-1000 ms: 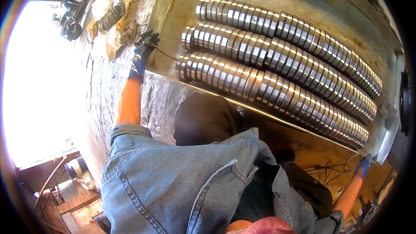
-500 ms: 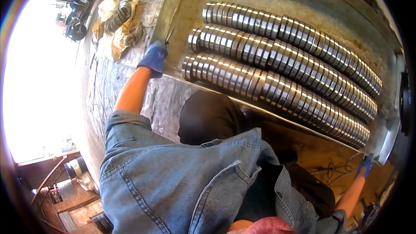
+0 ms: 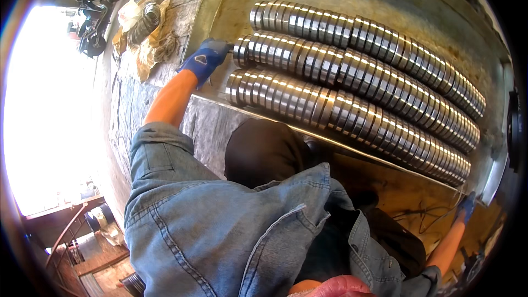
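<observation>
Gloves cover both my hands in the head view. My left hand (image 3: 204,61), in a blue glove, reaches out at the near end of the middle row of rings (image 3: 352,74), its fingertips touching the first ring there; whether the fingers pinch that ring or only press on it I cannot tell. Three rows of shiny metal rings lie side by side in a long metal tray (image 3: 308,0), packed face to face, the front row (image 3: 341,115) nearest my body and the back row (image 3: 363,36) beyond. My right hand (image 3: 466,208), also gloved in blue, rests far off near the other end of the rows, by some thin wires (image 3: 418,214); its fingers are too small to read. My denim jacket (image 3: 220,231) fills the foreground. A paper-wrapped bundle (image 3: 144,27) lies on the bench beyond my left hand.
</observation>
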Motion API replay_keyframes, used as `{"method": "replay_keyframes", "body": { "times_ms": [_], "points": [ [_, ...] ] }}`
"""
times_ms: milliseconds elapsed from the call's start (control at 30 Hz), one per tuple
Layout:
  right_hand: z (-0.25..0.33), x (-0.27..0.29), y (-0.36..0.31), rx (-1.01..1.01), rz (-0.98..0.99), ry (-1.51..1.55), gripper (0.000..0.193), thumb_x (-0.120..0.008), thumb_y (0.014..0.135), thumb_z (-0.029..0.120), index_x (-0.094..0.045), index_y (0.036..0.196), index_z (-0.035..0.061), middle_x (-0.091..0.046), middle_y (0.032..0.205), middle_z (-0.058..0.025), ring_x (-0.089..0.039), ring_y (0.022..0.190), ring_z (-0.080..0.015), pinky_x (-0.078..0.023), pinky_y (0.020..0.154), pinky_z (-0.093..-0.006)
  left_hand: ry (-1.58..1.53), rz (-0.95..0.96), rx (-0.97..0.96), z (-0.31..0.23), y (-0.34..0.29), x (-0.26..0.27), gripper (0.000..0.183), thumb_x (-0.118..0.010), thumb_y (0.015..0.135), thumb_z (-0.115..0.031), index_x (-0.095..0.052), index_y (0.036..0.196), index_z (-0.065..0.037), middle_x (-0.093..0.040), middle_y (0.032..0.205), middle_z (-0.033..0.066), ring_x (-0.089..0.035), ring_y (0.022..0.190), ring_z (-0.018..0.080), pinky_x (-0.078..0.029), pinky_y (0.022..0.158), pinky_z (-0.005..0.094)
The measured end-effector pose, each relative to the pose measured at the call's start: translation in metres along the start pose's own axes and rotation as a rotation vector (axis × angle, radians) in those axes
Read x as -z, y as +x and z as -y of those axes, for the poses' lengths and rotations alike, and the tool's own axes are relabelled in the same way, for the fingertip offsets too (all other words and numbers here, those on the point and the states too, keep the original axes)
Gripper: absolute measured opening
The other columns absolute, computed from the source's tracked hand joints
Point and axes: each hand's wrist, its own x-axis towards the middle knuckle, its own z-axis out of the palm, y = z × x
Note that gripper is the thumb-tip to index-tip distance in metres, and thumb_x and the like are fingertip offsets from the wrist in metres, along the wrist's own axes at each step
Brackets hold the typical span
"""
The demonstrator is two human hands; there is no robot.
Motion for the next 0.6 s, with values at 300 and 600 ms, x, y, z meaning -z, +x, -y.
{"method": "replay_keyframes", "body": {
  "times_ms": [300, 600],
  "points": [
    [-0.018, 0.043, 0.036, 0.284, 0.040, -0.393, 0.061, -0.048, 0.111, 0.041, -0.052, 0.146, -0.0086, -0.058, 0.146, -0.0138, -0.054, 0.128, -0.0233, -0.039, 0.112, -0.0339, -0.253, -0.070, 0.039, -0.004, 0.042, -0.017, 0.040, -0.068, 0.095, -0.030, -0.066, 0.133, -0.016, -0.073, 0.125, 0.0131, -0.068, 0.118, 0.0380, -0.053, 0.103, 0.0448],
    [-0.005, 0.029, 0.024, 0.267, -0.031, -0.477, 0.068, -0.047, 0.109, 0.050, -0.050, 0.148, -0.0056, -0.058, 0.144, -0.0147, -0.054, 0.128, -0.0244, -0.042, 0.109, -0.0343, -0.672, 0.096, 0.425, 0.037, -0.068, -0.109, 0.070, -0.068, 0.093, -0.060, -0.061, 0.140, -0.008, -0.063, 0.141, 0.0189, -0.061, 0.127, 0.0394, -0.049, 0.108, 0.0448]
  ]
}}
